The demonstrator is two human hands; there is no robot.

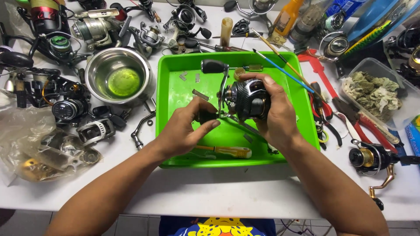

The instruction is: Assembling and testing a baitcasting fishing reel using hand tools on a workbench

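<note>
My right hand (275, 114) grips a black and silver baitcasting fishing reel (246, 99) over the green plastic tray (175, 78). The reel's crank handle sticks up, ending in a black knob (214, 66). My left hand (188, 129) pinches the handle's lower knob at the reel's left side. A yellow-handled screwdriver (229, 151) lies in the tray below my hands, and small metal strips (200, 94) lie in its upper left part.
A steel bowl (120, 75) with green liquid stands left of the tray. Several spinning reels and reel parts crowd the left and back. Red pliers (350, 114), brushes (282, 67), a clear tub of rags (375, 91) and a gold reel (372, 159) lie to the right.
</note>
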